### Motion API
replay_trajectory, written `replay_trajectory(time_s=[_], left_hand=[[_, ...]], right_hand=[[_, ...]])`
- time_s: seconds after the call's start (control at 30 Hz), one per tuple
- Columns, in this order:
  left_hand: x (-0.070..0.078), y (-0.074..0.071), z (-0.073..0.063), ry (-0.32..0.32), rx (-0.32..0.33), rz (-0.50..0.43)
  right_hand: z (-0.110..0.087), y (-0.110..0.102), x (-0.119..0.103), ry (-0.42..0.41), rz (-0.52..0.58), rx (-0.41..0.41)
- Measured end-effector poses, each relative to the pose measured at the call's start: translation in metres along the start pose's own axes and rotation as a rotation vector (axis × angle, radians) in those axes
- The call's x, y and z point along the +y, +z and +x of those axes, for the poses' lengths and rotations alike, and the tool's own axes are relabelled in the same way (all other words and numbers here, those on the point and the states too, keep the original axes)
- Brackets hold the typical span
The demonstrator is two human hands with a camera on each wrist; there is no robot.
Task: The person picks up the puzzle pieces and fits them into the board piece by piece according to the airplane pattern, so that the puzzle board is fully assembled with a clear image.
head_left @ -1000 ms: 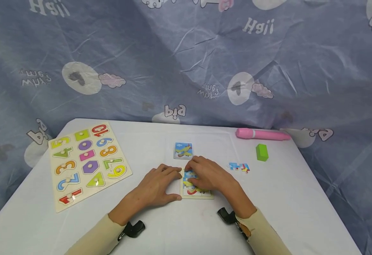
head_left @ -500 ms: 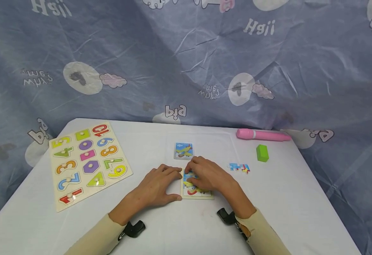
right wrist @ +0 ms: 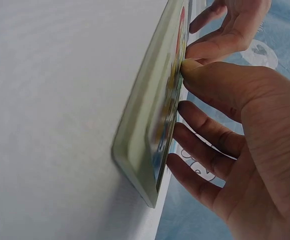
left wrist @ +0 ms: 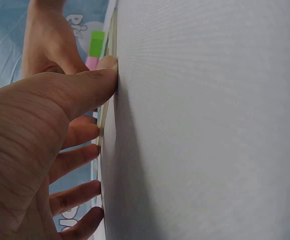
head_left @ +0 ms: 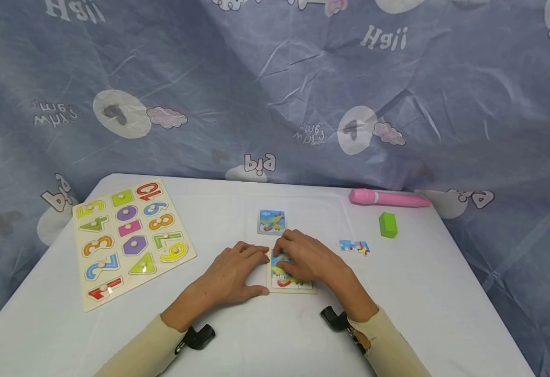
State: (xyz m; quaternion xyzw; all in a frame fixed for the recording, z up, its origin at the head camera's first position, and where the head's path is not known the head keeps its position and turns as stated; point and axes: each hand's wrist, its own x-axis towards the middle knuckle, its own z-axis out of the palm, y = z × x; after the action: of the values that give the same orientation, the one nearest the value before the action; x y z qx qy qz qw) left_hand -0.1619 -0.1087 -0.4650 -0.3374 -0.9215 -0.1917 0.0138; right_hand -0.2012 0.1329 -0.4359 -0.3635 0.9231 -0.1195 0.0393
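Observation:
A small jigsaw puzzle [head_left: 290, 284] in a pale wooden frame lies flat on the table in front of me, showing a yellow and red picture on blue. My left hand [head_left: 230, 275] steadies its left edge, thumb at the near corner and fingertips at the far one. From the right, my right hand [head_left: 305, 256] presses thumb and fingertips onto the picture, covering its upper right part. The right wrist view has those fingertips [right wrist: 186, 111] right on the face of the puzzle. Off to the right lie loose jigsaw pieces [head_left: 354, 247], blue with some red and yellow.
Just beyond the puzzle is a square airplane picture [head_left: 271, 222]. A board of numbers and shapes [head_left: 133, 246] lies at the left. Back right, a green block [head_left: 388, 225] and a pink marker-like stick [head_left: 390, 198] lie near the table's far edge, before a printed grey-blue cloth [head_left: 275, 104].

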Motion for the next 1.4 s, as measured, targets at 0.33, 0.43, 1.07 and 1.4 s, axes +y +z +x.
replay_trajectory(time_s=[0.33, 0.43, 1.07, 1.4], left_hand=[[-0.0005, -0.0006, 0.0004, -0.001, -0.005, -0.007], [-0.0004, -0.0010, 0.0001, -0.001, -0.005, -0.009], [0.0008, -0.0023, 0.0003, -0.003, -0.001, -0.005], [0.0003, -0.0018, 0.0001, 0.002, 0.005, -0.001]], right_hand=[[0.0008, -0.0015, -0.0002, 0.012, 0.019, -0.018], [0.0014, -0.0010, 0.0001, 0.015, 0.029, -0.020], [0.0024, -0.0025, -0.0013, 0.019, 0.041, -0.013], [0.0030, -0.0025, -0.0020, 0.036, 0.051, 0.002]])
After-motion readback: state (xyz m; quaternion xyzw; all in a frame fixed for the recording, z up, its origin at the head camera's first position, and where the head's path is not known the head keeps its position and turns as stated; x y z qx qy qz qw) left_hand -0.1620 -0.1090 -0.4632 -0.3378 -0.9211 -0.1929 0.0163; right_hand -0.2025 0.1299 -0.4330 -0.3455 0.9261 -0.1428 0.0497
